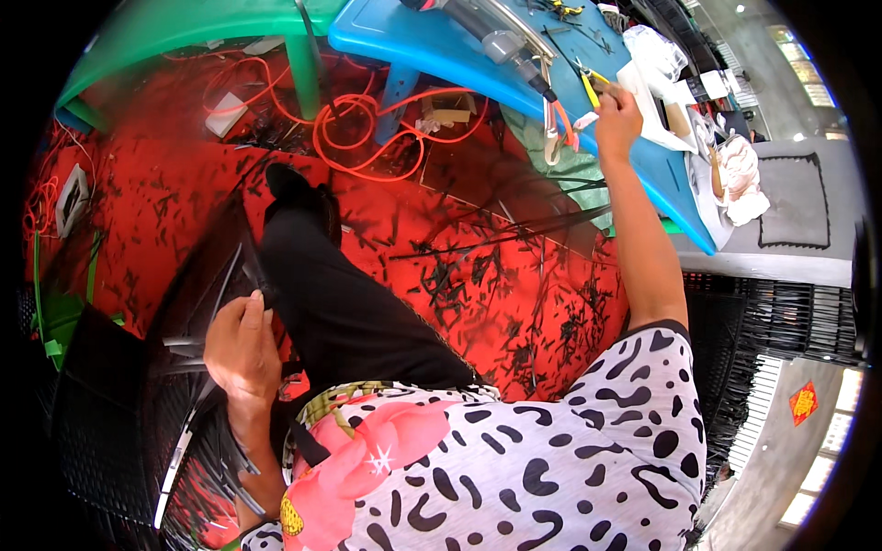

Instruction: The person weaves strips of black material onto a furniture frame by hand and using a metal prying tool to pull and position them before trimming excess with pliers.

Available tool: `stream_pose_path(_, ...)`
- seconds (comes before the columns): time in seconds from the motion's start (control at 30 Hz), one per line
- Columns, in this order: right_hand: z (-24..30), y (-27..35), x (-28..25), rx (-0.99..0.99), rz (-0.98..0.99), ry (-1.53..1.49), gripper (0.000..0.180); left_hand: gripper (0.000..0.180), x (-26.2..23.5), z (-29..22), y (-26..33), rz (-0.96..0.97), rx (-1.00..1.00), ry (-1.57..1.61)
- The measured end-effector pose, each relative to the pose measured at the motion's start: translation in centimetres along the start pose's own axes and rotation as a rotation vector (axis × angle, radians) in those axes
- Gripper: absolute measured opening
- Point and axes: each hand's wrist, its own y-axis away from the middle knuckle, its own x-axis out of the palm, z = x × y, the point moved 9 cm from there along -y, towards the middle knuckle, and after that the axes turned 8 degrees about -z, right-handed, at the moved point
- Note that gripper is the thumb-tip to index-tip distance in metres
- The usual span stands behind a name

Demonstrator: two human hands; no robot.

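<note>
On the left, my left hand is closed, thumb against fingers, at the edge of a dark woven piece. Loose black and grey strips stick out around the wrist. My right arm stretches to the blue table, where my right hand has its fingers curled round yellow-handled pliers; the fingers hide part of the handles. Just left of that hand, a grey and black power tool lies across the table edge, its narrow tip pointing at the hand.
The blue table adjoins a green one. An orange hose coils below them. Black scraps litter the red floor covering. A white box and crumpled cloth sit on the right. Long black strips cross the floor.
</note>
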Motion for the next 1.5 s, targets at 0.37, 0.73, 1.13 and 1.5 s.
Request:
stream_pose_path(0.37,-4.2,-3.3,-0.8,-0.198,0.253,0.749,0.024,0.033,1.1,-0.2,0.8,0.048,0.023,0.061)
stream_pose_path(0.73,-16.0,-14.8,3.1,-0.907,0.313,1.177,0.037,0.033,0.7,0.0,-0.9,-0.010,0.025,0.072)
stream_pose_path(1.13,17.3,21.9,3.0,-0.003,1.003,-0.351,0.027,0.036,1.0,1.1,1.3,-0.057,0.055,0.039)
stream_pose_path(1.5,24.2,36.8,3.5,-0.830,1.090,-0.305,0.033,0.028,0.1,0.9,4.2,-0.021,0.044,0.052)
